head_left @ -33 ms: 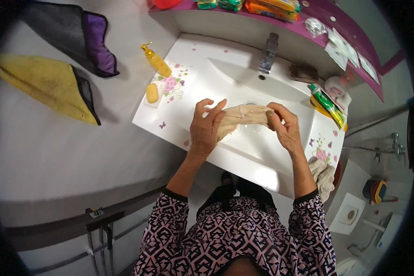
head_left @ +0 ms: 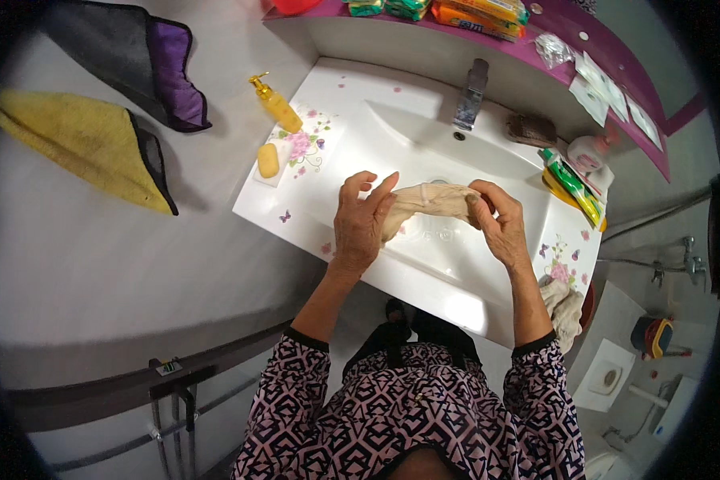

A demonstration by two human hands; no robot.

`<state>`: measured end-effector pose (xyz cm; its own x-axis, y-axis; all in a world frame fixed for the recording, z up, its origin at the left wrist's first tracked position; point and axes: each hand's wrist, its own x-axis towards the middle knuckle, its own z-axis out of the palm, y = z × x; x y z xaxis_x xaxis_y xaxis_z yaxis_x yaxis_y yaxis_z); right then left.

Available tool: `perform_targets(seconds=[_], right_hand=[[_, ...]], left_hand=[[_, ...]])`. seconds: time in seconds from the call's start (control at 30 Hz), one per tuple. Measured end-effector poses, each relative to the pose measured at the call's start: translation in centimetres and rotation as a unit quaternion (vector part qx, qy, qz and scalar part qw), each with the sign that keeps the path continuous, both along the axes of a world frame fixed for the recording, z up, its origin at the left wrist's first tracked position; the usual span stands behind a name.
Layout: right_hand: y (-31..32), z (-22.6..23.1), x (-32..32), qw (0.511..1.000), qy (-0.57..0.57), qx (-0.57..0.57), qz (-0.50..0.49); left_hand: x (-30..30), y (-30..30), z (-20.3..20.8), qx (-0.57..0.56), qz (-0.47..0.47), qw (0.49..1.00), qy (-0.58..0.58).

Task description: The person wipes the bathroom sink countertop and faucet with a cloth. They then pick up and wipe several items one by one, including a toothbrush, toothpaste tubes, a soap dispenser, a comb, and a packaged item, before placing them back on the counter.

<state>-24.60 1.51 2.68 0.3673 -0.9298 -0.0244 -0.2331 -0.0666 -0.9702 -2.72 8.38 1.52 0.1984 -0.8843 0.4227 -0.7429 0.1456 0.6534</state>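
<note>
While your left hand (head_left: 357, 230) and right hand (head_left: 501, 226) each have their grip clamped on rumpled beige cloth (head_left: 436, 198), it spans a glossy white basin (head_left: 424, 156).

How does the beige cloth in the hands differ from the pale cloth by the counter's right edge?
The beige cloth is spread between the left hand and right hand; the pale cloth is bunched, with neither hand on it. The beige cloth looks tanner, the pale cloth whiter. Both are creased fabric.

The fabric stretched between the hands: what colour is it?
The fabric is beige, best seen in the head view.
</note>
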Motion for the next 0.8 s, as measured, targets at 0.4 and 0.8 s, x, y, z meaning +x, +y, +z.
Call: perform_targets(seconds=[0.4,0.8], right_hand=[[-1.9,1.3,1.3,0.871,-0.373,0.316,0.054],[-1.5,0.0,1.5,0.940,-0.245,0.238,0.016]], left_hand=[[1.8,-1.8,3.1,0.152,0.015,0.886,0.437],[3.0,-1.2,3.6,0.234,-0.147,0.662,0.697]])
